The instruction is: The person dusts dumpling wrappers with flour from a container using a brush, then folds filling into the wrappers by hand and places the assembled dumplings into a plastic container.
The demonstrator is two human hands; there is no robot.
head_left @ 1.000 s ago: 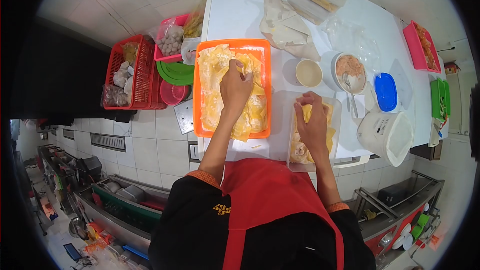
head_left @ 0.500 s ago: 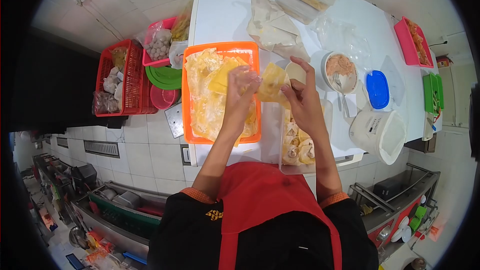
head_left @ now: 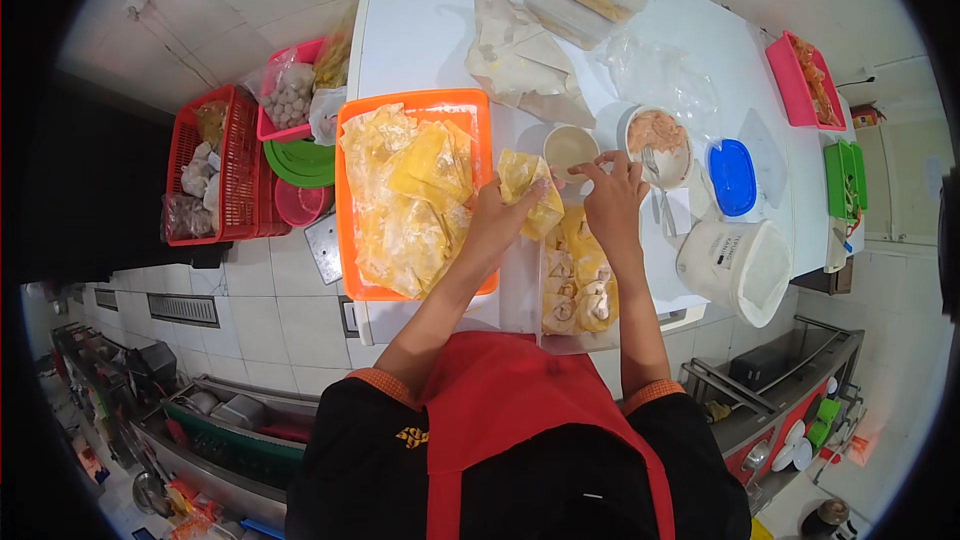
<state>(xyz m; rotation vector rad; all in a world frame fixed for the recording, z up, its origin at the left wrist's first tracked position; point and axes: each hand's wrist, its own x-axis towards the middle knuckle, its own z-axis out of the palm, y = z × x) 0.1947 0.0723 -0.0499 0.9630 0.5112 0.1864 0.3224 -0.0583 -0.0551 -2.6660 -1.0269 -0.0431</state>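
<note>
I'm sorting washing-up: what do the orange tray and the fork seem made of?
The orange tray: probably smooth, slightly glossy plastic, judging by its even bright colour and rounded corners. The fork: likely metal, fairly shiny, from its silvery grey look.

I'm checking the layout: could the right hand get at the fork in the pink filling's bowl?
Probably yes: the right hand looks empty, and the fork sticks out of the bowl close by, with nothing visibly between.

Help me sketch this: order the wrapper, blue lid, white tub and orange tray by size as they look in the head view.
1. Orange tray
2. White tub
3. Blue lid and wrapper: too alike to rank; the wrapper seems nearer the camera, partly covered by the left hand.
</note>
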